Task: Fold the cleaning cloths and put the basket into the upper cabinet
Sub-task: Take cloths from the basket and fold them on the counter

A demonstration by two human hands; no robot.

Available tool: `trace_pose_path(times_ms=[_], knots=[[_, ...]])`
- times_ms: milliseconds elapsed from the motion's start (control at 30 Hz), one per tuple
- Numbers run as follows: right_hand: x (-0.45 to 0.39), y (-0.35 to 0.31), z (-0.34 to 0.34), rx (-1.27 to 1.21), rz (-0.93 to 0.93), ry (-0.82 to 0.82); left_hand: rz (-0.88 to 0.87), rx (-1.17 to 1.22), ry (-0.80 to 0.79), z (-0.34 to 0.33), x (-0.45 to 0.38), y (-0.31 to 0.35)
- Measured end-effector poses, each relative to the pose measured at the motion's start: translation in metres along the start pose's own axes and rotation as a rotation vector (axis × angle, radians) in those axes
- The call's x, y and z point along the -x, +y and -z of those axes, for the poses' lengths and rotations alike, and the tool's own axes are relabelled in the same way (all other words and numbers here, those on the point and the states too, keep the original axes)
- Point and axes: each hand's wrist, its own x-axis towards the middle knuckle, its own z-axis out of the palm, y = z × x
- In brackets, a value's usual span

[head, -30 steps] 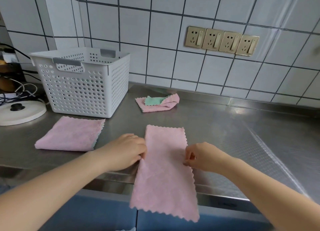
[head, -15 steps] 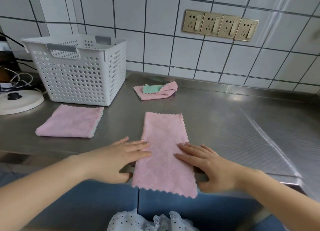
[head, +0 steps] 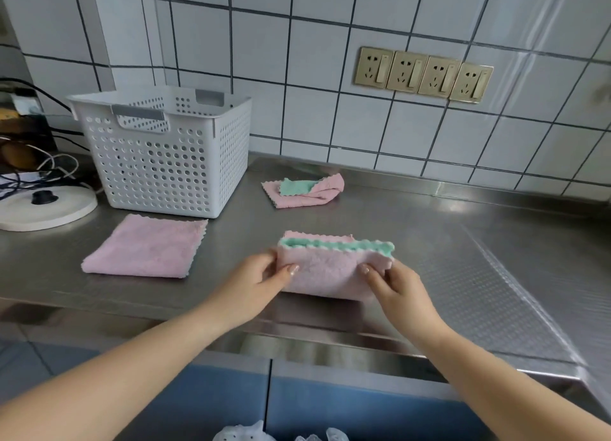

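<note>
A pink cloth with a mint-green underside [head: 330, 272] lies at the steel counter's front, its near half lifted and doubled over toward the wall. My left hand [head: 254, 283] pinches its left corner and my right hand [head: 396, 287] pinches its right corner. A folded pink cloth [head: 145, 247] rests flat to the left. A crumpled pink and green cloth [head: 305, 191] sits near the wall. The white perforated basket [head: 165, 163] stands upright at the back left, with its inside mostly hidden.
A round white appliance base [head: 39, 211] with tangled cables sits at the far left. Four brass wall sockets [head: 423, 75] are set in the tiled wall. The steel counter [head: 463, 242] stretches right; blue cabinet doors [head: 330, 407] lie below its front edge.
Both hands went from pressing flat on the long pink strip to pinching its near end and folding it up and away, showing the green underside.
</note>
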Motion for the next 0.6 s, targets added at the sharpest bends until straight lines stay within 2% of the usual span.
trace_pose_path(times_ms=[133, 267, 367, 600], knots=[[-0.045, -0.006, -0.014, -0.078, -0.138, 0.04, 0.117, 0.169, 0.147, -0.004, -0.039, -0.004], [-0.084, 0.006, -0.025, -0.017, -0.265, 0.007, 0.217, 0.233, 0.164, -0.006, -0.067, -0.014], [-0.101, 0.015, -0.031, 0.063, -0.336, -0.046, 0.286, 0.246, 0.108, -0.008, -0.082, -0.017], [-0.113, 0.031, -0.038, 0.199, -0.409, -0.158, 0.313, -0.002, -0.079, -0.007, -0.094, -0.027]])
